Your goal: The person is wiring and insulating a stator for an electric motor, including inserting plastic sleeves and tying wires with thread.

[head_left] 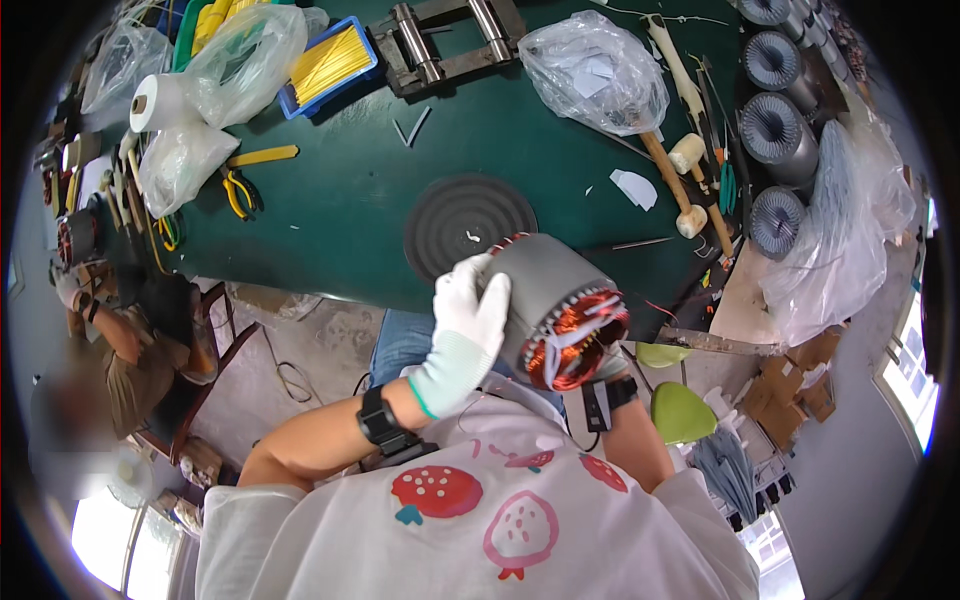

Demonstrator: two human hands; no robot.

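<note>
A grey motor stator [550, 285] is tilted over the near edge of the table, its copper windings [580, 340] with white lacing facing down toward me and to the right. My left hand [463, 322], in a white glove with a green cuff, grips the stator's left side. Only a small part of my right hand [613, 362] shows; it is against the lower right of the stator and its fingers are hidden behind the windings. Just beyond the stator lies a round dark ribbed turntable pad [470, 225] with a white scrap on it.
Yellow-handled pliers [238, 192] and a blue tray of yellow strips [335, 65] lie left on the green table [340, 220]. A metal roller stand [450, 45] is at the back. Mallets [690, 218] and several stator cores [780, 130] stand right. Another person [130, 370] sits left.
</note>
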